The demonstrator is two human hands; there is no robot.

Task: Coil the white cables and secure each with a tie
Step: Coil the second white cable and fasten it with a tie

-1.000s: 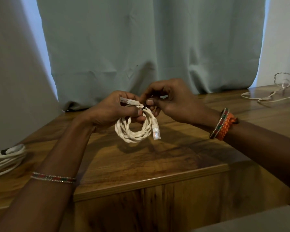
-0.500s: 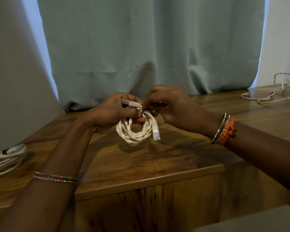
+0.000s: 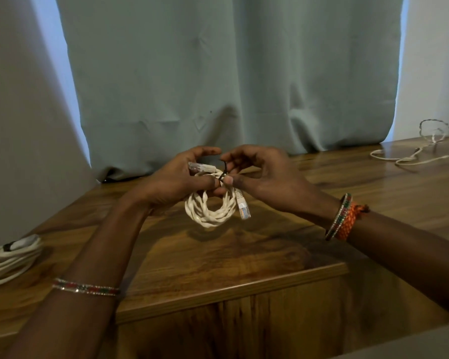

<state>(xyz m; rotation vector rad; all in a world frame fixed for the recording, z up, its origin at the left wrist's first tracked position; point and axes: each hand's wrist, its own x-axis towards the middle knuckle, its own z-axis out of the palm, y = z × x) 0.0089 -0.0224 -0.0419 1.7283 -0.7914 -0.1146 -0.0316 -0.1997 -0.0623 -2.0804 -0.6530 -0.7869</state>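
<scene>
A small coil of white network cable [image 3: 210,213] hangs above the wooden table [image 3: 244,255]. My left hand [image 3: 176,181] grips the coil's top, with one clear plug [image 3: 200,167] poking out over its fingers. The other plug [image 3: 243,207] dangles on the coil's right side. A thin black tie [image 3: 224,171] loops over the coil's top between my hands. My right hand [image 3: 265,177] pinches that tie between thumb and fingers.
A larger white cable coil [image 3: 8,260] bound with a black tie lies at the table's left edge. A loose white cable [image 3: 415,156] sprawls at the far right. Pale curtains [image 3: 218,73] hang right behind the table. The table's front edge [image 3: 231,294] is close to me.
Both hands have shifted a little with the coil. My right hand has turned and opened its fingers upward, drawing the black tie up above the coil's top.
</scene>
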